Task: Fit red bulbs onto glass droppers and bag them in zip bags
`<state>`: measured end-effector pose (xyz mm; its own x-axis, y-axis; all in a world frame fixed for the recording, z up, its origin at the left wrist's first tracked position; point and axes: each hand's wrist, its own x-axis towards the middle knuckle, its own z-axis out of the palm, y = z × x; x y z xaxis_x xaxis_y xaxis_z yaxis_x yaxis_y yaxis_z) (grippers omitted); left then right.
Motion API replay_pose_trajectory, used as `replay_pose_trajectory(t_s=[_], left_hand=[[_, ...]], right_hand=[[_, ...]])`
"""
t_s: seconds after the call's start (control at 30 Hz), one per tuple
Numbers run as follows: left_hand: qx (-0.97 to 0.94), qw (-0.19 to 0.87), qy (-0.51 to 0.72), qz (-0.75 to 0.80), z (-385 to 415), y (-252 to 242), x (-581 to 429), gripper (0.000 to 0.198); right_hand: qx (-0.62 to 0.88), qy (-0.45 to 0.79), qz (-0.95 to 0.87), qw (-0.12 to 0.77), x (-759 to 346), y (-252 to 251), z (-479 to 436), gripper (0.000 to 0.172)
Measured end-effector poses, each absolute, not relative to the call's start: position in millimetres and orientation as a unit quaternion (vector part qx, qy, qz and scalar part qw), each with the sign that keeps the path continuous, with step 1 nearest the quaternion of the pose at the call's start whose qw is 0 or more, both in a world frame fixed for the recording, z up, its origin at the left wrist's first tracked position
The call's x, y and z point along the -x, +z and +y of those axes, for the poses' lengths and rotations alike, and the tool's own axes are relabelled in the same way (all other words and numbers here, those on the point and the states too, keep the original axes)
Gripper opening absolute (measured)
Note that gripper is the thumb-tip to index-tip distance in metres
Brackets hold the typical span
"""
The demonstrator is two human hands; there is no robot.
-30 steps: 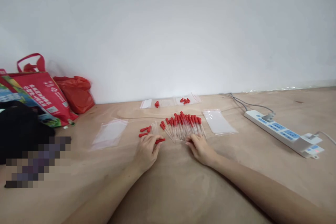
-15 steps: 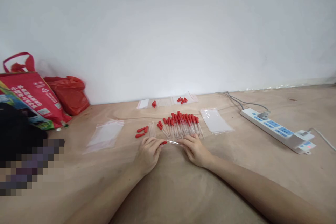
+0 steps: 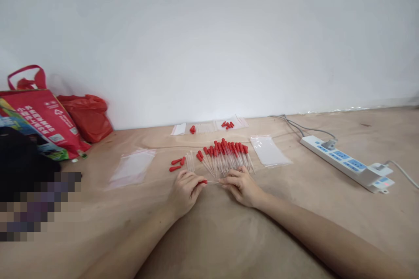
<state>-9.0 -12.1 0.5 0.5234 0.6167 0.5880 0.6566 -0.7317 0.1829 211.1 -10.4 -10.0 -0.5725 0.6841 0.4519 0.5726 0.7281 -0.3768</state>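
My left hand (image 3: 185, 190) pinches the red bulb end of a dropper (image 3: 209, 182) that lies crosswise just above the wooden surface. Facing it, my right hand (image 3: 241, 186) pinches the clear glass tube end of the same dropper. Just beyond both hands lies a fanned row of several finished droppers (image 3: 225, 155) with red bulbs. Left of the row sit a few bare glass tubes (image 3: 190, 161) and loose red bulbs (image 3: 177, 164).
Clear zip bags lie at the left (image 3: 131, 167), right (image 3: 269, 151) and back by the wall (image 3: 209, 127), the back ones holding red bulbs. A white power strip (image 3: 347, 163) with cables sits at right. Red shopping bags (image 3: 55, 115) and a black item stand at left.
My left hand took a red bulb and my right a glass tube; the two hands came together, and the bulb and tube now meet end to end between them.
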Motion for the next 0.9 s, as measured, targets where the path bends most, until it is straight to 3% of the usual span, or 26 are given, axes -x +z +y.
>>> replay_pose_trajectory(t_s=[0.9], left_hand=[[0.907,0.009,-0.274,-0.319,-14,1,6,0.015]], right_hand=[[0.366,0.041,-0.897,0.245,-198,-5,-13,0.018]])
